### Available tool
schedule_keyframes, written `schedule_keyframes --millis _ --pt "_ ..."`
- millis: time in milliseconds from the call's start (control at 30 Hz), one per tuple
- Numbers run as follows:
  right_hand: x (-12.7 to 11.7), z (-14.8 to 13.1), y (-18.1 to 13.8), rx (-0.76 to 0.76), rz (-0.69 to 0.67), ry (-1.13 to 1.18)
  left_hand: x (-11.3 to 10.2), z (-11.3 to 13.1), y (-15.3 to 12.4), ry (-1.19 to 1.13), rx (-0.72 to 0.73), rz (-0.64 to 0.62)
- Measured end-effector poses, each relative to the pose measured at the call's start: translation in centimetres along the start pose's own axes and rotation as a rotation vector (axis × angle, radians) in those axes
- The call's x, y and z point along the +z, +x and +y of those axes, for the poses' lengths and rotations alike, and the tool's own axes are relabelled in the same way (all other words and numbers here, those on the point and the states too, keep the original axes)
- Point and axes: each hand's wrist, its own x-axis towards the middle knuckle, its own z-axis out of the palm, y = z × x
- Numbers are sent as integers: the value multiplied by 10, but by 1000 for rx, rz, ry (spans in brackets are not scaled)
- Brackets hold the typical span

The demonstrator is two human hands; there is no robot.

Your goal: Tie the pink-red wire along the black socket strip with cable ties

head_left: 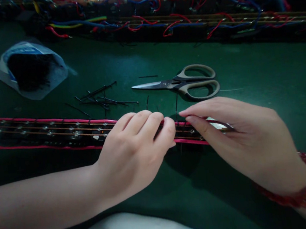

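Observation:
A long strip of wired modules with pink wires along both edges lies across the green table from the left. My left hand rests on the strip with its fingers curled round it. My right hand, with a red bead bracelet on the wrist, pinches a thin black cable tie that stands up just right of the left hand's fingertips. The strip's right end is hidden under my right hand.
Grey-handled scissors lie shut just behind the hands. Several loose black cable ties are scattered to their left. An open plastic bag of black ties sits at the back left. More wired strips pile along the far edge.

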Motion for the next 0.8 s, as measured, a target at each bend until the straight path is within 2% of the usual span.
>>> schedule_keyframes --millis 433,800 --pt "8 0 -1 3 -26 45 5 1 7 95 31 -47" --pt "9 0 -2 5 -11 77 -1 2 9 18 -13 -115"
